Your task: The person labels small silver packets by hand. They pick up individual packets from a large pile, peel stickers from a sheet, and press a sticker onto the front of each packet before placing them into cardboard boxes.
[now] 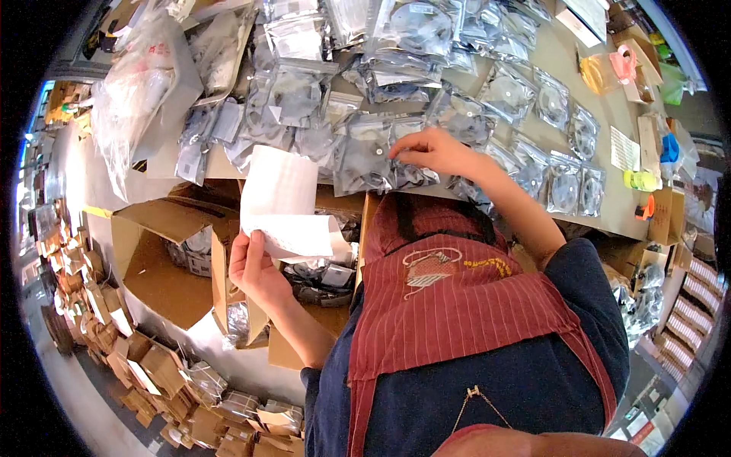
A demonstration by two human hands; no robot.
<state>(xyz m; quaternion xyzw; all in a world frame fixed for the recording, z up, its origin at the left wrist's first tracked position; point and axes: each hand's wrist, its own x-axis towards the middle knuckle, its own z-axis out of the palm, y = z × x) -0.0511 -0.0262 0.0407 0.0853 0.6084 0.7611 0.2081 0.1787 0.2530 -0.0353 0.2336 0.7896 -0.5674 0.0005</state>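
My left hand (pixel 257 266) is closed on white paper sheets (pixel 280 183), held up in front of the table edge with the lower part folded over. My right hand (pixel 435 151) hovers at or touches a clear zip bag (pixel 362 161) with dark contents near the table's front edge. Its fingers are bent toward the thumb in a pinch; whatever is between them is too small to make out. Just left of those fingertips, a small round white sticker (pixel 379 151) shows on the bag. A similar bag (pixel 509 93) with a round white mark lies farther right.
Many more bags (pixel 415 30) are heaped across the table (pixel 525 57). Open cardboard boxes (pixel 171 259) stand below its front edge, one with bagged items inside. A plastic-wrapped bin (pixel 145 91) stands at left. Cartons (pixel 164 362) are piled on the floor.
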